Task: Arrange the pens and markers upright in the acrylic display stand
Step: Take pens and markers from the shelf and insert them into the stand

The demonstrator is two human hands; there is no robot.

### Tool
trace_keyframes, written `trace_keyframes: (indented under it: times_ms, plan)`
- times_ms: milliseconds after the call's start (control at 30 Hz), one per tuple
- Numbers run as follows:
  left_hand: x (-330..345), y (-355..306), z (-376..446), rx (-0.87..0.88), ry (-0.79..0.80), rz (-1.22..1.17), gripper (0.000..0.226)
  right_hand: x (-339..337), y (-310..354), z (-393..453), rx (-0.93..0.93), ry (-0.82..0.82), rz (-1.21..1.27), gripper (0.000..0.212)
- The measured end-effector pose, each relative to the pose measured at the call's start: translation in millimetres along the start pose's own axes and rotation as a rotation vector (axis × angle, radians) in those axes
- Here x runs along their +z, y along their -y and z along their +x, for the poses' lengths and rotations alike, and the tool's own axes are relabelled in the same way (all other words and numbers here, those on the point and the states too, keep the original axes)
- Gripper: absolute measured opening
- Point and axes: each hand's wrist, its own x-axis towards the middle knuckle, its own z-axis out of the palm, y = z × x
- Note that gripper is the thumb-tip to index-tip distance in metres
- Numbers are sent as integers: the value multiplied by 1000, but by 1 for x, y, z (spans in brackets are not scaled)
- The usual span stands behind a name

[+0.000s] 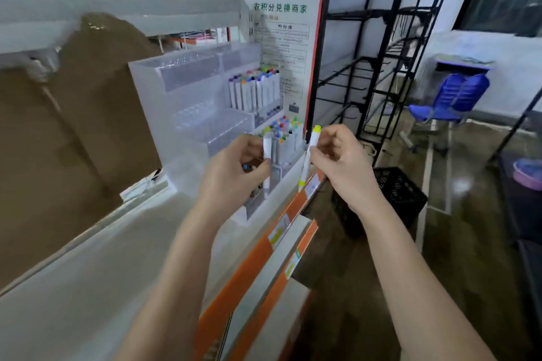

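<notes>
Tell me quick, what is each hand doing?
Left hand: closed around a white marker, held upright.
Right hand: closed around a yellow-capped marker, held upright.

A blue chair [451, 98] stands beyond black metal racks [390, 67], with a black crate [401, 187] nearer.

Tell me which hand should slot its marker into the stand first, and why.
Left, probably. The left hand holds its white marker upright right against the acrylic stand's front row. The right hand holds the yellow-capped marker tilted, off the stand's right edge.
</notes>
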Motion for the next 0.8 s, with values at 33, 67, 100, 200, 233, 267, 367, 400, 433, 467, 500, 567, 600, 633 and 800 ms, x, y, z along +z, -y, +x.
trace_keyframes:
  times_ms: [33, 67, 100, 200, 233, 267, 367, 400, 433, 467, 500, 567, 600, 633, 800]
  plan:
    - [2, 4, 15, 5, 4, 4, 27, 0, -3, 14, -14, -4, 6, 15]
    - [4, 9, 29, 13, 8, 10, 26, 0, -6, 29, -33, -11, 12, 17]
    - [5, 12, 44, 19, 8, 22, 25, -1, -9, 42, -53, -18, 23, 20]
    - [7, 22, 82, 21, -22, 26, 19, 1, -19, 76, -91, -22, 68, 27]
    - [8, 24, 93, 19, -28, 30, 16, 2, -23, 87, -103, -22, 78, 27]
    - [10, 26, 102, 16, -34, 37, 14, 3, -27, 97, -113, -23, 87, 27]
    - [13, 30, 128, 4, -79, 44, 16, 8, -42, 131, -138, -10, 135, 28]
    - [14, 31, 137, -11, -98, 46, 14, 9, -47, 144, -150, 1, 153, 29]
    - [15, 33, 144, -28, -120, 48, 13, 11, -52, 157, -165, 13, 174, 29]
    - [16, 35, 152, -39, -148, 51, 14, 13, -57, 170, -181, 27, 191, 30]
    - [17, 38, 159, -44, -180, 51, 17, 15, -62, 184, -196, 46, 202, 31]
    - [18, 42, 172, -55, -245, 65, 22, 23, -69, 209, -239, 97, 230, 35]
    - [17, 43, 176, -58, -263, 72, 24, 27, -71, 218, -265, 114, 241, 37]
    - [18, 44, 181, -64, -296, 83, 25, 31, -73, 229, -297, 142, 253, 39]
    - [25, 47, 198, -116, -438, 119, 25, 49, -86, 271, -437, 262, 271, 37]
